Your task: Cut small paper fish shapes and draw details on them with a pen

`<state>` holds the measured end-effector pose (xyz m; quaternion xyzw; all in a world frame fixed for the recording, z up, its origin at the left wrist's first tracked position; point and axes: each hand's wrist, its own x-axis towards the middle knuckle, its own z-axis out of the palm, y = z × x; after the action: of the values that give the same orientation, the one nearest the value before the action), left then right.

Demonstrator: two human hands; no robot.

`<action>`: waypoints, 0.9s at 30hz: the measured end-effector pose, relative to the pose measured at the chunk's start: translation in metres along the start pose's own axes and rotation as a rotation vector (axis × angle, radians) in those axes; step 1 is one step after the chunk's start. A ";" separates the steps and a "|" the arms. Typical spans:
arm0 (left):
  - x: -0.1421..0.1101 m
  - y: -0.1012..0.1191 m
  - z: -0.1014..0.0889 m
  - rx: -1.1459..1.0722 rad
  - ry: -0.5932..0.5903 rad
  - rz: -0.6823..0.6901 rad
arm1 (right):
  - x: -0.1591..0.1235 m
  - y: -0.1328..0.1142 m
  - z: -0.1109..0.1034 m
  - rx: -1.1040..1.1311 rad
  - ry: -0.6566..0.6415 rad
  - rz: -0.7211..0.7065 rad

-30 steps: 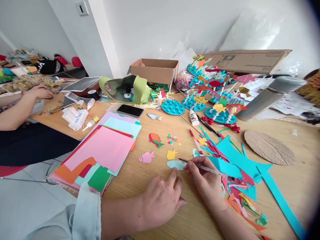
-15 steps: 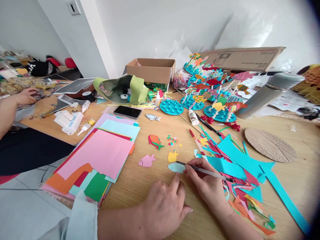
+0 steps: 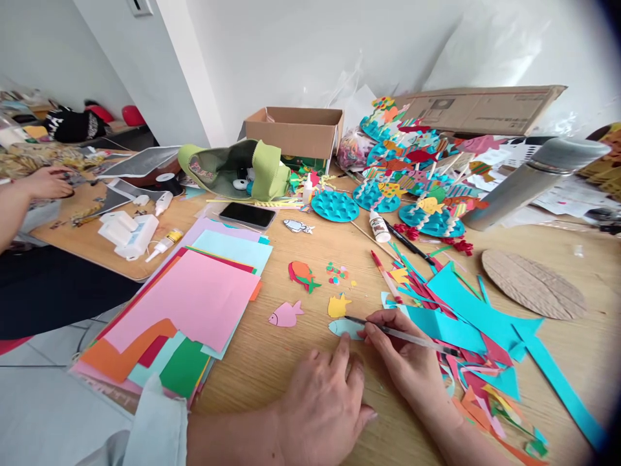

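Note:
A pale blue paper fish (image 3: 345, 328) lies on the wooden table (image 3: 272, 369), partly hidden by my right hand (image 3: 402, 353). That hand is shut on a clear-barrelled pen (image 3: 407, 337), whose dark tip rests at the fish's upper edge. My left hand (image 3: 323, 408) lies flat on the table, its fingertips just below the fish and holding nothing. A yellow paper fish (image 3: 338, 306) and a pink paper fish (image 3: 286, 314) lie a short way above and to the left.
Stacked coloured paper (image 3: 208, 291) lies left of my hands, with teal and red scraps (image 3: 460, 330) to the right. A phone (image 3: 247, 215), glue bottles, a cardboard box (image 3: 294, 133), a cardboard oval (image 3: 533, 285) and teal fish crafts (image 3: 427, 220) surround them. A co-worker's hand (image 3: 48, 182) works at far left.
The view has shifted slightly, so the whole scene sits a little differently in the frame. My hands stay at the blue fish, with the pen tip still at its upper edge.

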<state>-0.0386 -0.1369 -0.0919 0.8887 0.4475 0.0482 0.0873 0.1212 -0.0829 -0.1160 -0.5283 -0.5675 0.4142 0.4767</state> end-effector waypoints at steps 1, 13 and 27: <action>0.000 0.000 0.000 -0.004 -0.003 -0.001 | 0.000 0.000 0.000 0.005 -0.004 0.001; 0.003 0.002 -0.006 0.004 -0.068 0.009 | -0.003 -0.007 0.001 0.086 0.031 0.069; 0.003 -0.005 0.007 0.056 0.148 0.040 | 0.003 -0.005 0.004 0.048 -0.071 0.259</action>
<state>-0.0396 -0.1322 -0.0997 0.8936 0.4361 0.1030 0.0279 0.1161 -0.0801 -0.1117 -0.5706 -0.5011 0.5041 0.4112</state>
